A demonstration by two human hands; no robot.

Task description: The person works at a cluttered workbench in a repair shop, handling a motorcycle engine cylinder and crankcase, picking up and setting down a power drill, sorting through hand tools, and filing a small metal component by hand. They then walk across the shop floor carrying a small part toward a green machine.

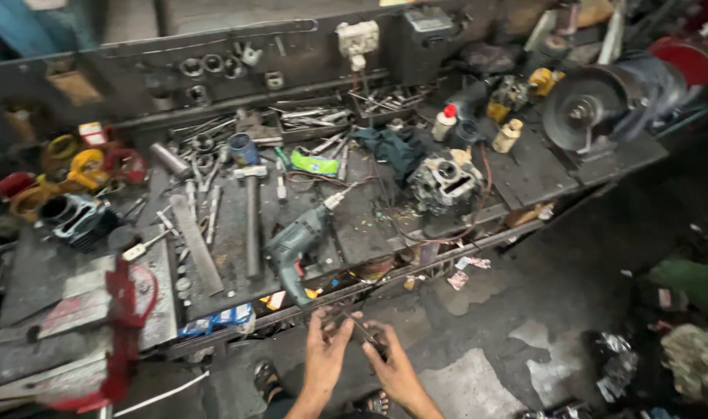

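small dark thin metal part [364, 332], tilted, pinched between both hands, just below the workbench edge

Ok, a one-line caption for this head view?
Both hands, left hand and right hand, hold a small dark part below a cluttered workbench with a power drill.

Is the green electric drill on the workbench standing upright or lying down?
Lying down. The green electric drill rests on its side on the workbench, its bit pointing up and to the right, its handle toward the front edge.
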